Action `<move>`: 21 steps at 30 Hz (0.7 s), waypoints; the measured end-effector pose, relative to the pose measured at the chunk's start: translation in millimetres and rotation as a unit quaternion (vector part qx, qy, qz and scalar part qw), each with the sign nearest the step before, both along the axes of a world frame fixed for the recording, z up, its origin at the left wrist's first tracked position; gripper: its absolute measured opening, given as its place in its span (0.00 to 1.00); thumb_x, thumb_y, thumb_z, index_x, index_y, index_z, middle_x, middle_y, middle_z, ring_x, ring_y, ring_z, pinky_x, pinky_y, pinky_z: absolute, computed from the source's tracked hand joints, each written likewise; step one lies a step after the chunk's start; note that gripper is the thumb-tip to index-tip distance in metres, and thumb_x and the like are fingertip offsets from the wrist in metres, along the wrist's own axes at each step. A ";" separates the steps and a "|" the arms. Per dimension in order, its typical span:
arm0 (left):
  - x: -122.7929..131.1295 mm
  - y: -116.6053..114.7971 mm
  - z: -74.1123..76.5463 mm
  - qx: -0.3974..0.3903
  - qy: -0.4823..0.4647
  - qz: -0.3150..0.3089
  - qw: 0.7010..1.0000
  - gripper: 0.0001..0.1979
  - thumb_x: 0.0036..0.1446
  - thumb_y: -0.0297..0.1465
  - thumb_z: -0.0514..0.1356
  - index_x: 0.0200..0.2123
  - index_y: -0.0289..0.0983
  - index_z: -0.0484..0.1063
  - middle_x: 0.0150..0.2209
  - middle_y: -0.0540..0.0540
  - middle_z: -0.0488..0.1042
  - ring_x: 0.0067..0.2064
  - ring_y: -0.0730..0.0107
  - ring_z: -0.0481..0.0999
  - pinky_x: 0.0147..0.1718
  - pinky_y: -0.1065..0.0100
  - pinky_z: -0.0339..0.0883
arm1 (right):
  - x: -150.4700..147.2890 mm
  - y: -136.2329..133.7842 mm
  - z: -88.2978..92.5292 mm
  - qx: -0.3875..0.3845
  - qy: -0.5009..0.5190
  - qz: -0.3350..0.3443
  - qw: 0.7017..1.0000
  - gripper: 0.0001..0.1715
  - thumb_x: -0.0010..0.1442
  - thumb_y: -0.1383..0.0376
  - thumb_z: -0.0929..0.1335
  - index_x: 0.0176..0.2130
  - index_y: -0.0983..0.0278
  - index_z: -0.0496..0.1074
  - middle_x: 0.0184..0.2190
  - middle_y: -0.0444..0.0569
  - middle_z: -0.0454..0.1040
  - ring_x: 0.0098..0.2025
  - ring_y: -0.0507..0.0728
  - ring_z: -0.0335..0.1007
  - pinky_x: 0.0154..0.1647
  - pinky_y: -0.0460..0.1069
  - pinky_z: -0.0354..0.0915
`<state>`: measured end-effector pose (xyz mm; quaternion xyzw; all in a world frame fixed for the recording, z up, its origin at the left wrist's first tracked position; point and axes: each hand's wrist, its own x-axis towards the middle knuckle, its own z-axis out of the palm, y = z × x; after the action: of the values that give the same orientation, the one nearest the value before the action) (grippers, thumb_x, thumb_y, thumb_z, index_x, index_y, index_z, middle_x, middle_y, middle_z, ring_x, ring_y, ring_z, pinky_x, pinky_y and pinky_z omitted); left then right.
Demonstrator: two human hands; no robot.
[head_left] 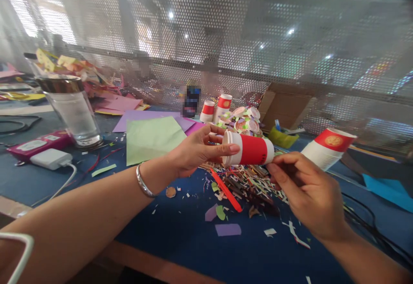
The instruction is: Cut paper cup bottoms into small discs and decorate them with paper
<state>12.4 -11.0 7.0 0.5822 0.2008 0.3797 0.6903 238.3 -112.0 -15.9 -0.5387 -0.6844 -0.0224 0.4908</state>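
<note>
A red and white paper cup (253, 149) lies sideways in the air above a heap of paper scraps. My left hand (206, 148) is closed around its rim end, thumb on the near side. At the other end, the thumb and bent fingers of my right hand (303, 189) pinch at the edge of the cup's base; whether something small is between them is hidden. Below the cup, a red pen-like stick (226, 190) rests among thin paper strips (254, 180). To the right stands a stack of paper cups (329, 148), mouth ends down.
Green paper (156, 140) and purple sheets lie left of the cup. A glass water bottle (75, 114), a magenta box (40, 146) and a white charger (51, 158) stand further left. Behind are more cups (222, 105), a cardboard box (284, 105) and a perforated metal screen (206, 34).
</note>
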 end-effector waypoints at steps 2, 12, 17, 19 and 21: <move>-1.7 0.9 0.9 -0.006 0.002 0.001 1.000 0.26 0.46 0.34 0.76 0.43 0.37 0.66 0.40 0.45 0.75 0.36 0.67 0.78 0.34 0.63 0.72 | -1.5 -0.2 0.3 -0.006 0.007 0.004 1.000 0.04 0.65 0.60 0.70 0.37 0.58 0.73 0.26 0.43 0.76 0.24 0.53 0.72 0.25 0.47 0.66; 0.7 -1.2 -1.8 0.166 0.019 0.094 0.982 0.30 0.42 0.34 0.76 0.45 0.36 0.66 0.44 0.44 0.72 0.42 0.66 0.73 0.41 0.62 0.70 | -1.0 1.6 1.2 -0.028 0.022 0.008 0.999 0.07 0.66 0.58 0.70 0.37 0.58 0.73 0.23 0.42 0.73 0.22 0.52 0.69 0.23 0.46 0.64; 1.2 -2.4 -4.9 0.147 -0.006 0.054 0.988 0.22 0.48 0.35 0.74 0.39 0.37 0.66 0.40 0.47 0.72 0.41 0.68 0.73 0.39 0.65 0.68 | 1.6 0.5 0.7 -0.051 0.040 0.021 0.998 0.09 0.66 0.57 0.69 0.37 0.59 0.71 0.21 0.41 0.71 0.21 0.52 0.67 0.21 0.46 0.62; 1.4 -1.8 -6.0 0.134 -0.008 0.011 0.991 0.18 0.51 0.37 0.72 0.33 0.36 0.66 0.35 0.49 0.71 0.37 0.73 0.71 0.37 0.67 0.66 | 2.4 -0.7 1.3 -0.048 0.036 0.025 0.998 0.09 0.67 0.57 0.69 0.36 0.59 0.71 0.21 0.40 0.70 0.20 0.51 0.66 0.21 0.46 0.62; 2.2 -1.5 -7.1 0.115 -0.023 -0.016 0.993 0.18 0.52 0.39 0.72 0.29 0.36 0.66 0.30 0.52 0.69 0.32 0.76 0.68 0.34 0.69 0.63 | 2.9 -1.5 1.9 -0.038 0.029 0.029 0.998 0.08 0.67 0.58 0.69 0.36 0.59 0.70 0.22 0.40 0.70 0.21 0.51 0.65 0.21 0.46 0.61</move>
<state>14.6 -12.5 -0.1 0.6520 0.1303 0.4025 0.6292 241.2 -113.5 -14.0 -0.5376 -0.6856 0.0337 0.4896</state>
